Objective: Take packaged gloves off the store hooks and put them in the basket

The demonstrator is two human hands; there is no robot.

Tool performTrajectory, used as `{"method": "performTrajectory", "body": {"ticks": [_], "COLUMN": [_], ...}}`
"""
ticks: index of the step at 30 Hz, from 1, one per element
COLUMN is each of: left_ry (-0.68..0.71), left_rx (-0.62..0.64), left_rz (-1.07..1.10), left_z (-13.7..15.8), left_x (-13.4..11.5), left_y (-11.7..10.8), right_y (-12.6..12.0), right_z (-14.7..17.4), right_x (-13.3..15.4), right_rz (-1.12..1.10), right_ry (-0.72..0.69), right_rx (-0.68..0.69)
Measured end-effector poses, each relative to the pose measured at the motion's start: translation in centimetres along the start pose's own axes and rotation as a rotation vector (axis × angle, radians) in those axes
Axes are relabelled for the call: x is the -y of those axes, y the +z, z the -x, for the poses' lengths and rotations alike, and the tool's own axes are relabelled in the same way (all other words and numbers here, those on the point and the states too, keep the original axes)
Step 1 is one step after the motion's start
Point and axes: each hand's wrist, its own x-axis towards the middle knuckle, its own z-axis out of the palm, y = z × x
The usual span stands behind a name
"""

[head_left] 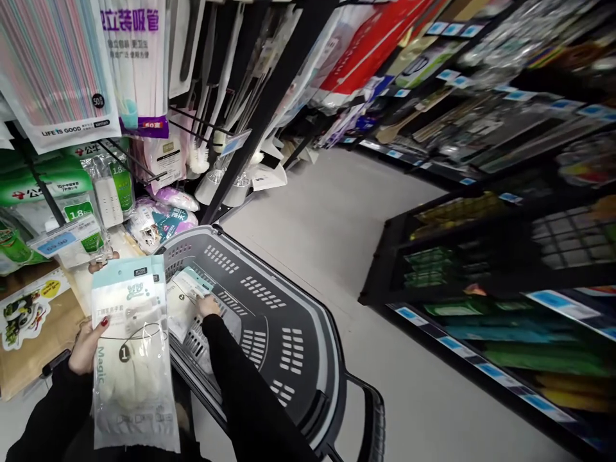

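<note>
a white-and-teal packet (137, 366) is grasped by the left hand (85, 346) beside the left edge of the basket (312, 308); inside, near that edge, the right hand (208, 306) grips a second packet (181, 300). a straw pack (58, 64) hangs above.

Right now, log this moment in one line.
left hand: holding teal-topped packet | right hand: at edge of second packet inside basket | basket: dark grey
</note>
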Motion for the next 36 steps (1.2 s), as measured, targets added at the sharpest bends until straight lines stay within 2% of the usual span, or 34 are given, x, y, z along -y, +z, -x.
{"method": "performTrajectory", "body": {"ticks": [2, 4, 6, 9, 11, 14, 20, 24, 26, 29, 33, 36], "left_ry": [0.014, 0.026, 0.035, 0.055, 0.071, 0.083, 0.046, -0.001, -0.013, -0.028, -0.033, -0.046], "left_rx": [0.006, 0.010, 0.021, 0.030, 0.032, 0.037, 0.040, 0.020, -0.004, -0.034, -0.032, -0.023], "left_rz": [-0.008, -0.018, -0.028, -0.043, -0.043, -0.025, 0.038, 0.043, 0.031, 0.004, -0.001, 0.008], "left_z": [-0.1, -0.2, -0.2, -0.2, 0.0, 0.3, 1.1, 1.5, 1.6, 1.4, 1.1, 1.1], "left_x": [0.1, 0.3, 0.5, 0.8, 1.0, 1.0, 0.2, -0.3, -0.3, -0.4, -0.4, -0.5], "left_y": [0.1, 0.2, 0.3, 0.4, 0.3, -0.1, -0.7, -0.5, -0.5, -0.8, -1.2, -1.2], "right_y": [0.1, 0.7, 1.6, 2.9, 3.2, 2.2, -2.8, -4.9, -5.3, -5.4, -5.2, -5.2], "right_z": [1.8, 5.0, 8.8, 12.9, 13.9, 13.6, 13.0, 12.3, 11.7, 11.1, 10.4, 9.1], "right_x": [2.3, 4.9, 7.2, 9.1, 9.3, 8.8, 9.7, 9.5, 8.6, 7.1, 6.2, 6.8], "right_rz": [0.032, 0.035, 0.142, 0.418, 0.448, 0.302, -0.100, -0.486, -0.568, -0.708, -1.004, -1.059], "right_ry": [-0.015, -0.083, -0.238, -0.346, -0.354, -0.379, -0.409, -0.268, -0.222, -0.240, -0.303, -0.317], "right_rx": [0.030, 0.109, 0.255, 0.200, 0.159, 0.143, -0.102, 0.020, 0.027, 0.009, 0.131, 0.191]}}
